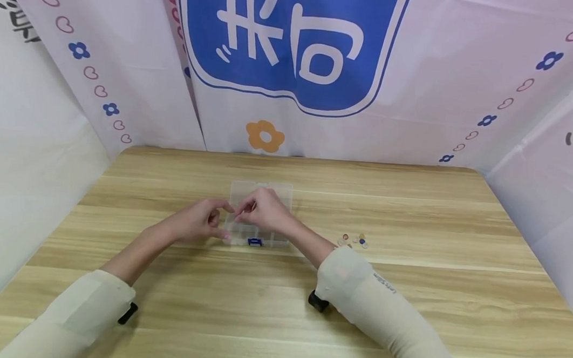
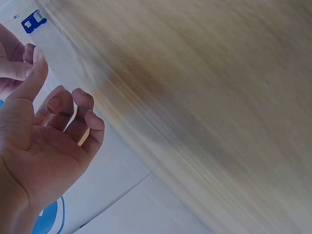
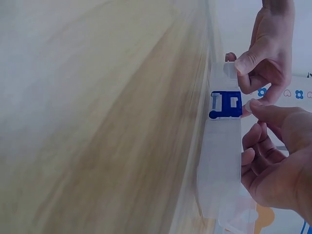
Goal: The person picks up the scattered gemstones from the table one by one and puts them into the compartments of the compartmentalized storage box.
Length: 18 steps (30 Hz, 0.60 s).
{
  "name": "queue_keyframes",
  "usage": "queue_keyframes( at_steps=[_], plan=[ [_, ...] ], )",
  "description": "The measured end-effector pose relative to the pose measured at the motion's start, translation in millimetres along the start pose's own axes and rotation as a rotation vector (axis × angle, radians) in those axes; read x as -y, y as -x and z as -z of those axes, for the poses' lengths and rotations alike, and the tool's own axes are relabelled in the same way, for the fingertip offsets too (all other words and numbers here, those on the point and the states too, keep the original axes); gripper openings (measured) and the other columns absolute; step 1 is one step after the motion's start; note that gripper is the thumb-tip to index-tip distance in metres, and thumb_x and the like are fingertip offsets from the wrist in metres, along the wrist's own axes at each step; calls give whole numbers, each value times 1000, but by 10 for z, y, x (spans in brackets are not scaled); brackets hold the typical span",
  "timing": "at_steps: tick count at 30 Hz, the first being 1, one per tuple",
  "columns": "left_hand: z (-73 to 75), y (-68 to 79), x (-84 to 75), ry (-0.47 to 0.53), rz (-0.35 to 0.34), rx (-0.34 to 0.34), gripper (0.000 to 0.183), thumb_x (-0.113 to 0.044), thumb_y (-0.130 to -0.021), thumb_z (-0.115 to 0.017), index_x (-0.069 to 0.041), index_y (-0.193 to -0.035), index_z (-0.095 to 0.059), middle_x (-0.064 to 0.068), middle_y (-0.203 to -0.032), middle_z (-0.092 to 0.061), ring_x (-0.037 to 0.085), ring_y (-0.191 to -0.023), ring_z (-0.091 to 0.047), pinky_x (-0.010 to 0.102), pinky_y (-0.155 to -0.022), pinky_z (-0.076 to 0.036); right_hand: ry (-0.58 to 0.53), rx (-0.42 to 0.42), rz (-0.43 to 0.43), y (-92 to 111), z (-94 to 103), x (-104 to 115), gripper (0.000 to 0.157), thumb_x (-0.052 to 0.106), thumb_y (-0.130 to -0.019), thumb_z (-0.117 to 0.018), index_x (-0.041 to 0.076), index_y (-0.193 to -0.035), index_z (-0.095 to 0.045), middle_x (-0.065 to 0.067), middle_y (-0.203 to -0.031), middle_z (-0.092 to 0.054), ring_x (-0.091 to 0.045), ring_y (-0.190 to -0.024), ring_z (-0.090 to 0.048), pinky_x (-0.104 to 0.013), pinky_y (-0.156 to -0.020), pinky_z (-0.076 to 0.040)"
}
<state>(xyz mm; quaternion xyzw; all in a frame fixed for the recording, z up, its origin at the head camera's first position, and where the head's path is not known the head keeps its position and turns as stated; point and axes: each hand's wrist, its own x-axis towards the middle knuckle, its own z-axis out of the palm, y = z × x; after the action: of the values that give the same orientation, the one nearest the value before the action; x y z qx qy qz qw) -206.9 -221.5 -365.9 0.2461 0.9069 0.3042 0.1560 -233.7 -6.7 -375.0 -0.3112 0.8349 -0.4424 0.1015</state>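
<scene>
A clear plastic compartment box (image 1: 280, 238) stands on the table with its lid (image 1: 286, 195) laid back and a blue latch (image 1: 255, 242) at its front. At the box's left end, my left hand (image 1: 200, 221) holds it between thumb and index finger; the other fingers curl loosely in the left wrist view. Over the box's left part, my right hand (image 1: 265, 210) brings thumb and index finger together. In the right wrist view, a small pale piece (image 3: 247, 106) shows at that pinch, largely hidden by the fingertips.
Several small round pieces, among them a blue one (image 1: 362, 241), lie loose to the right of the box, beyond the right forearm. The wooden table (image 1: 240, 312) ends at a printed white cloth (image 1: 391, 136) at the back.
</scene>
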Motion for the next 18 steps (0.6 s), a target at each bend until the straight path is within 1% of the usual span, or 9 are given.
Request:
queue_keyframes(
  at_steps=[5,11,15,18],
  plan=[
    [0,3,-4,6,0,4,59,-17,-88,-85,13,-131,-57,-4,-61,-45,8,-54,-38,23,-52,-35,-4,-7,-26,-9,-8,25,7,1,-93,-76,2,-90,-82,-1,-80,-74,-6,-64,-53,-18,-58,-43],
    [0,-6,7,20,3,5,56,-16,-88,-85,11,-130,-58,-4,-60,-45,7,-53,-38,23,-51,-34,44,-7,-35,-43,-36,48,6,2,-92,-76,2,-90,-82,-1,-79,-74,-6,-61,-50,-17,-57,-40],
    [-4,-7,4,28,1,2,55,-14,-87,-85,10,-129,-59,-4,-60,-45,6,-53,-38,22,-52,-34,91,-14,-42,-55,-63,53,4,5,-92,-78,4,-91,-83,0,-83,-76,-6,-63,-55,-16,-59,-42],
    [-8,-7,1,34,-4,2,55,-14,-87,-85,11,-129,-58,-4,-61,-45,6,-53,-38,22,-51,-34,107,-18,-53,-53,-76,62,4,5,-91,-79,5,-91,-83,0,-85,-77,-6,-64,-57,-16,-61,-45]
  ],
)
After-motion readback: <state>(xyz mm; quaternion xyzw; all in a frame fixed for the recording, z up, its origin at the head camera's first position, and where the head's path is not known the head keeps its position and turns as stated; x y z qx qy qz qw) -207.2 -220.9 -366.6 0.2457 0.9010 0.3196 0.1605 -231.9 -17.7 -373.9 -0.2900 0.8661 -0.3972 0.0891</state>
